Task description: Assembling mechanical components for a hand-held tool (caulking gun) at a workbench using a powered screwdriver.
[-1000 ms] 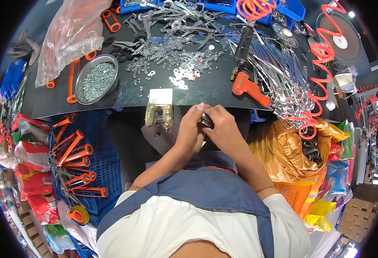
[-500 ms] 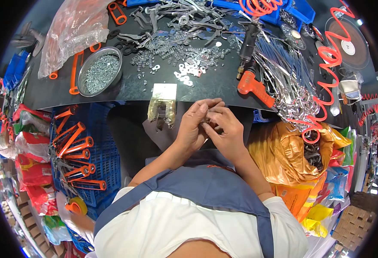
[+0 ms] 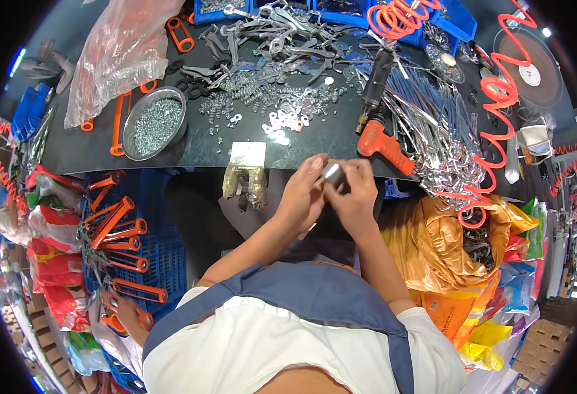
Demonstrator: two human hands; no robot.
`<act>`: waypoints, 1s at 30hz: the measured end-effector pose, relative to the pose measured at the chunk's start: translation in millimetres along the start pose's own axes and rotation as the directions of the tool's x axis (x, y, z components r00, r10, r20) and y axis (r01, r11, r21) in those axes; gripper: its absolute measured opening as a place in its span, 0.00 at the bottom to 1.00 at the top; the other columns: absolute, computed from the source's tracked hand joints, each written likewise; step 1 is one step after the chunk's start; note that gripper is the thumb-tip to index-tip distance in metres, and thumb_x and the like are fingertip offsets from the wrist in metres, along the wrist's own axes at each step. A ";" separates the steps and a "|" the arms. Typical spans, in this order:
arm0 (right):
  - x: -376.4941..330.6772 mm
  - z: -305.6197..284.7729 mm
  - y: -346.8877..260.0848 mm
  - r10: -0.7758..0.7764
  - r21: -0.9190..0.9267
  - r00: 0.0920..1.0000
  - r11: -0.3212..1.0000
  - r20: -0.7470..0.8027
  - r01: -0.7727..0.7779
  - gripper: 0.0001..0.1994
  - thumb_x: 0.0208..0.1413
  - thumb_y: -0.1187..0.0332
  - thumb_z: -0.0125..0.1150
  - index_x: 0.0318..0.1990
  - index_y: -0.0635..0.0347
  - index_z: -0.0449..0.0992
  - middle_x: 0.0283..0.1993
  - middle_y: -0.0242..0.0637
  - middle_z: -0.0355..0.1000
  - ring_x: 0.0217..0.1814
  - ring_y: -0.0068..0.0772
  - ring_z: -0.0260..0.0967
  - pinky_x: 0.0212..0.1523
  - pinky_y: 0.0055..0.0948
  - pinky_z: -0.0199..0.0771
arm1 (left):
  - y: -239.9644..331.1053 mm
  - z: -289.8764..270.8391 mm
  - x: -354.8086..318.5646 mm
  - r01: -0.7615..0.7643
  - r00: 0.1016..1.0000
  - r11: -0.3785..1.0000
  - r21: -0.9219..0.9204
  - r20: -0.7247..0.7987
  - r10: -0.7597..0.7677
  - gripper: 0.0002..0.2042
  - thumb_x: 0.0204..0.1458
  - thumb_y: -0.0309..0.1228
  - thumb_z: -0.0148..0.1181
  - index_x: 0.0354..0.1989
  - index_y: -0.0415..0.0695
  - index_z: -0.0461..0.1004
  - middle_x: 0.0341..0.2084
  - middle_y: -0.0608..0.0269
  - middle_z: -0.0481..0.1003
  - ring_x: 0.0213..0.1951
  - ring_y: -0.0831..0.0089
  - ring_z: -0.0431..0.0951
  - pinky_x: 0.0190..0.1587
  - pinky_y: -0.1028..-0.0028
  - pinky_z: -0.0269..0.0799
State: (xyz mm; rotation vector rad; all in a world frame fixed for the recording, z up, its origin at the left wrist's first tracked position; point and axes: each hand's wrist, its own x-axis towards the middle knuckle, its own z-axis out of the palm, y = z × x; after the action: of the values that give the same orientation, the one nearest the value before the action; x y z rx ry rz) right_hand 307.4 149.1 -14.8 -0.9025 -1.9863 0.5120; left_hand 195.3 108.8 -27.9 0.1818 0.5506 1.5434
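Observation:
My left hand (image 3: 303, 197) and my right hand (image 3: 355, 195) meet at the near edge of the dark workbench (image 3: 91, 148). Together they pinch a small shiny metal part (image 3: 331, 173) between the fingertips. Both forearms come up from my lap. Just beyond the hands lie loose white washers (image 3: 282, 125) and small springs and metal bits (image 3: 249, 98). An orange-handled power screwdriver (image 3: 377, 134) lies just right of my right hand.
A round metal bowl of screws (image 3: 152, 122) sits at left, beside a clear plastic bag (image 3: 118, 52). Metal wire parts (image 3: 433, 131) pile up at right with an orange coiled hose (image 3: 498, 98). A blue crate with orange-handled pieces (image 3: 121, 230) stands lower left; an orange bag (image 3: 433, 243) lower right.
Both hands have lifted slightly toward the bench edge, and the shiny metal part now shows between the fingertips. The view has tilted a little.

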 end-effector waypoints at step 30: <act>-16.0 0.9 -54.5 0.121 0.387 0.869 0.860 0.479 -0.333 0.11 0.43 0.79 0.63 0.38 0.67 0.76 0.31 0.35 0.67 0.24 0.19 0.65 0.23 0.19 0.64 | 59.0 -30.6 -80.6 0.242 0.970 0.945 0.219 -0.049 -0.237 0.17 0.58 0.32 0.50 0.48 0.28 0.68 0.42 0.50 0.72 0.44 0.67 0.75 0.52 0.70 0.72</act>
State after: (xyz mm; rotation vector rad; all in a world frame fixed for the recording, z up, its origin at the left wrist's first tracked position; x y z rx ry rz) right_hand 290.7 101.3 11.0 -0.7685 -2.0127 1.3743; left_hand 134.2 25.9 -10.3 0.2609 0.7376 1.2469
